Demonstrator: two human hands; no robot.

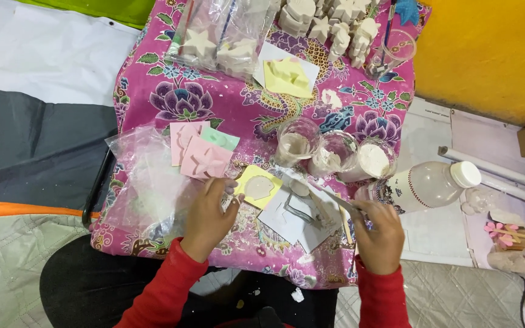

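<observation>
The left hand (206, 214) rests its fingers on the near-left edge of the yellow mould (256, 187), pressing it flat rather than closing round it. The right hand (381, 235), to the right of the mould, is closed on a thin stick tool (335, 201) whose tip reaches toward the mould. Both wrists are bent low, red sleeves close to the body.

The mould's filling looks wet; a hard poke could likely gouge it or slide the mould off its white sheet (299, 220). Three glass cups (333, 153) stand just beyond the mould, and a plastic bottle (428, 184) lies right of them on the counter (226, 100); a wide elbow swing might tip them.
</observation>
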